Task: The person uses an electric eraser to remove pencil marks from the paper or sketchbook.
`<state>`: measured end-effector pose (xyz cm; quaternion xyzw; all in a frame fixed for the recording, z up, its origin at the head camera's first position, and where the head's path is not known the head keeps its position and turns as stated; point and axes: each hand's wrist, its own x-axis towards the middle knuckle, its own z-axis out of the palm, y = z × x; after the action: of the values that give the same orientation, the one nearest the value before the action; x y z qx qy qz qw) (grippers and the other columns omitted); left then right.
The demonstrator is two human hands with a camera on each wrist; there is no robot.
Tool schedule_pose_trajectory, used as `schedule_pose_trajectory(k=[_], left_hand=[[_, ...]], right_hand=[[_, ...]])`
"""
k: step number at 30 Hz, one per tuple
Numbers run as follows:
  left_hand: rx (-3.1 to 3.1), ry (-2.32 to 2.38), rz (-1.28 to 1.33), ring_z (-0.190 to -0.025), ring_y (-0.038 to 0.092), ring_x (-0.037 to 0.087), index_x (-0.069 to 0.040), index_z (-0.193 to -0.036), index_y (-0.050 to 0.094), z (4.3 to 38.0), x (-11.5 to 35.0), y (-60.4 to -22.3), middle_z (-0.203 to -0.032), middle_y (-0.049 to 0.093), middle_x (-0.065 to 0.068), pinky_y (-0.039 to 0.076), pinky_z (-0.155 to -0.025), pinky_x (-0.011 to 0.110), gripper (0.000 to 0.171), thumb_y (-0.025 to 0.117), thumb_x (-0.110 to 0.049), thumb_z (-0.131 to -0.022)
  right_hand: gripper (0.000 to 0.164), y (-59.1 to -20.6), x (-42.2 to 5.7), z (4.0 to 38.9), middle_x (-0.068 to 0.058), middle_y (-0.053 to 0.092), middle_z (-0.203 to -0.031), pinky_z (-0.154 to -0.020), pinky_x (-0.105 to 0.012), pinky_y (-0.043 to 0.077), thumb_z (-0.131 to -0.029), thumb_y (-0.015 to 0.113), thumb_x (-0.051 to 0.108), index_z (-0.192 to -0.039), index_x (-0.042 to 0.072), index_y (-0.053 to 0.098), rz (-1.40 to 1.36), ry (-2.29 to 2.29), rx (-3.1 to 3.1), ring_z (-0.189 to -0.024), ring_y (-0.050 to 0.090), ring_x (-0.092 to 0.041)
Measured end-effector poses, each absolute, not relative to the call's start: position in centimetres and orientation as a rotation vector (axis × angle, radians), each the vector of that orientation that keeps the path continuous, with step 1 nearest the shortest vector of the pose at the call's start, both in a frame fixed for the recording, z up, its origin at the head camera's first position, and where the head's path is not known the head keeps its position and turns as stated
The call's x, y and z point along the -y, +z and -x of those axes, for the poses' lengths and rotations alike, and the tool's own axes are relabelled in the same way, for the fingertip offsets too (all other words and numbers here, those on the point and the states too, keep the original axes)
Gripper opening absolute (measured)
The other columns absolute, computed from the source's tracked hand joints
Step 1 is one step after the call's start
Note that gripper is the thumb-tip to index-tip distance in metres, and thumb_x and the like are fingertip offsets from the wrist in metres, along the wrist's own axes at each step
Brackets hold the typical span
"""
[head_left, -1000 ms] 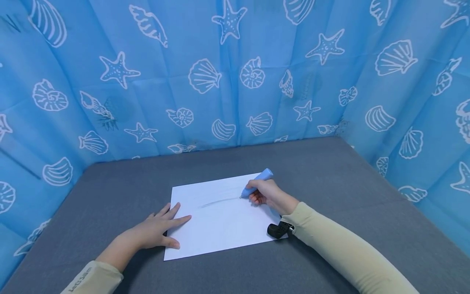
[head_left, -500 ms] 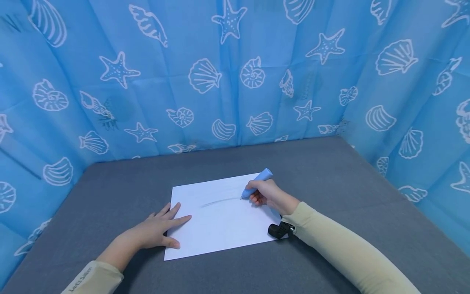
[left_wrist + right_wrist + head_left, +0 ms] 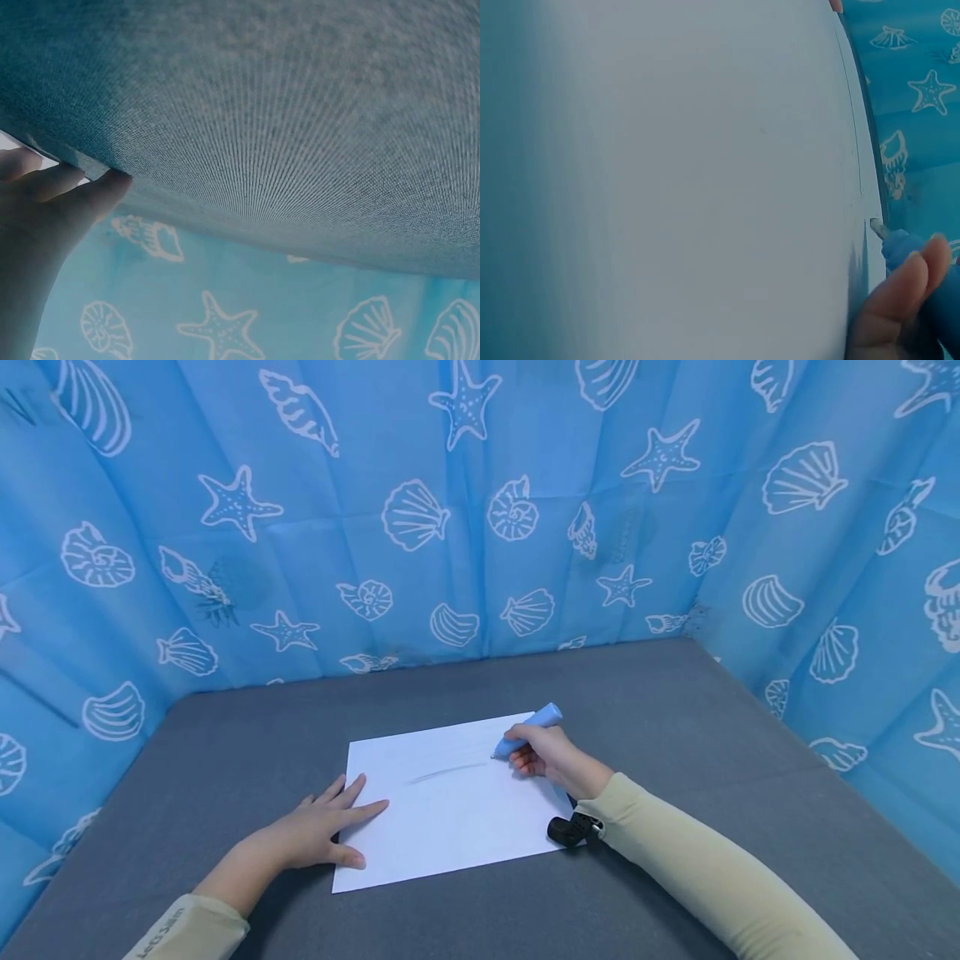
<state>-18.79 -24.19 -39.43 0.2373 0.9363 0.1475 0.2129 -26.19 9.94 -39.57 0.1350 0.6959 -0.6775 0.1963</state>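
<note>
A white sheet of paper (image 3: 450, 827) lies on the grey cloth-covered table. Across its middle runs a thin grey line (image 3: 447, 772), smudged towards the left, with very faint marks above. My left hand (image 3: 322, 831) rests with spread fingers on the sheet's left edge; its fingertips also show in the left wrist view. Between thumb and fingers, my right hand (image 3: 551, 760) pinches a thick blue pen-shaped tool (image 3: 545, 716), slanted with its top to the upper right. In the right wrist view the tool (image 3: 901, 244) has a narrow greyish tip, close by the line's right end.
The grey table (image 3: 675, 760) spreads around the sheet. A blue curtain (image 3: 480, 552) with white shells and starfish stands behind and along both sides. A black wrist-worn device (image 3: 567, 831) hangs under my right wrist, over the paper's lower right corner.
The tool's tip has shifted slightly up, off the right end of the line, with my right hand still pinching the tool. My left hand stays in place on the paper.
</note>
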Motion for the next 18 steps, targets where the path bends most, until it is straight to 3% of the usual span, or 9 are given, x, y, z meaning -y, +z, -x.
schedule_pose_trajectory(k=[18], left_hand=[[-2.590,0.429,-0.635,-0.144,0.004,0.048,-0.023,-0.149,0.042,18.66,24.10,-39.17,-0.160,0.013,0.019,0.011,-0.103,0.074,0.083,0.071,-0.056,-0.078]], right_hand=[[0.015,-39.78,-8.97,26.33,-0.004,0.054,-0.059,-0.050,-0.021,0.044,-0.087,0.061,0.012,-0.080,-0.001,0.060,-0.359,-1.866,-1.991,-0.049,0.048,-0.010]])
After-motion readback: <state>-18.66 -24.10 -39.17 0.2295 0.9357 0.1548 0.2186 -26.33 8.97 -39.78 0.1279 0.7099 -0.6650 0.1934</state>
